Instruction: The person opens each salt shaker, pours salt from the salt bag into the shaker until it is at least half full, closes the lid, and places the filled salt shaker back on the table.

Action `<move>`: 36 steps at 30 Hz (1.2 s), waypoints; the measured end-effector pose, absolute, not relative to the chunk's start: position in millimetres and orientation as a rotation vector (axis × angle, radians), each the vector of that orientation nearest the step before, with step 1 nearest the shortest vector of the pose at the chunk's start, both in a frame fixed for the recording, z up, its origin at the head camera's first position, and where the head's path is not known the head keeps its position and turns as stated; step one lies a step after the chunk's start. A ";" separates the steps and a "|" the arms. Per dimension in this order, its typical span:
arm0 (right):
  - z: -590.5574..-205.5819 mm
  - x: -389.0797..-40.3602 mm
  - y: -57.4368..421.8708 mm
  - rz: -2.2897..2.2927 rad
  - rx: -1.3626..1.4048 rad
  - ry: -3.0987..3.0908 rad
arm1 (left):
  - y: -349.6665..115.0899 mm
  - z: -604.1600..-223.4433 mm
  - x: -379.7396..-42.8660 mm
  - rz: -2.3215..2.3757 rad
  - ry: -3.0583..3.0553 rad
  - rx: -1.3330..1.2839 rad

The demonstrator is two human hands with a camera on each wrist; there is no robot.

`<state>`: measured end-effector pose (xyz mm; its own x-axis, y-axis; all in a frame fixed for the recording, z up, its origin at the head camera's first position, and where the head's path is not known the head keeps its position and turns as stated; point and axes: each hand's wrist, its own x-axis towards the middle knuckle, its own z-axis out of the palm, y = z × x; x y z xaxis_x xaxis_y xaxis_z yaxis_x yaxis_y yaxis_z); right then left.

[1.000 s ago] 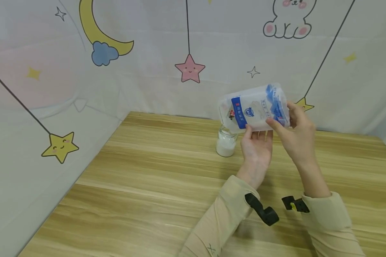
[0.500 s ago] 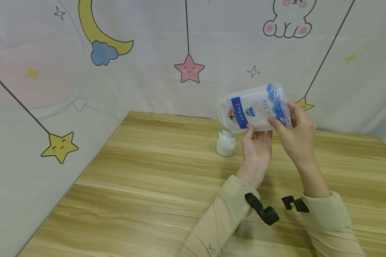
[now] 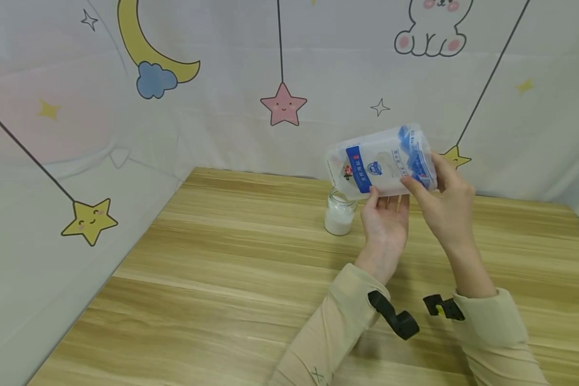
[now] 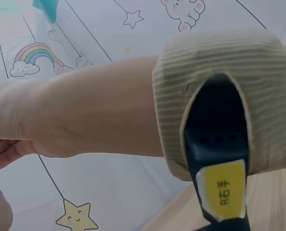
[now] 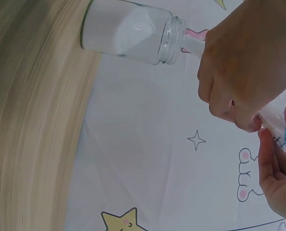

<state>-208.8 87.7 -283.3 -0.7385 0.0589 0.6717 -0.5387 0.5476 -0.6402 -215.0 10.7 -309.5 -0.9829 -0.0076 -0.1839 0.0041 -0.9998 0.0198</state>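
Observation:
A white and blue plastic salt bag is tilted nearly on its side above the table, its left end lower and over the mouth of a clear glass jar. The left hand holds the bag from below, thumb on its front. At the raised right end, the right hand grips the bag between thumb and fingers. White granules lie heaped inside the jar in the right wrist view, where a white tip of the bag reaches its mouth. The left wrist view shows mostly the right forearm; the bag is nearly hidden there.
The wood-grain table extends to the left and front of the jar. Behind it hangs a pale cloth backdrop printed with stars, a moon and an animal. Both wrists wear black straps over beige sleeves.

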 end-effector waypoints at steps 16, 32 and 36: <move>-283.6 -207.4 86.0 1.177 0.388 -2.117 | 10.6 -309.3 -213.4 -3.120 -0.020 0.267; -284.0 -205.9 83.5 1.176 0.385 -2.102 | 9.0 -310.5 -212.8 -3.142 -0.025 0.243; -284.1 -205.4 83.3 1.173 0.391 -2.117 | 8.4 -310.4 -212.4 -3.145 -0.036 0.223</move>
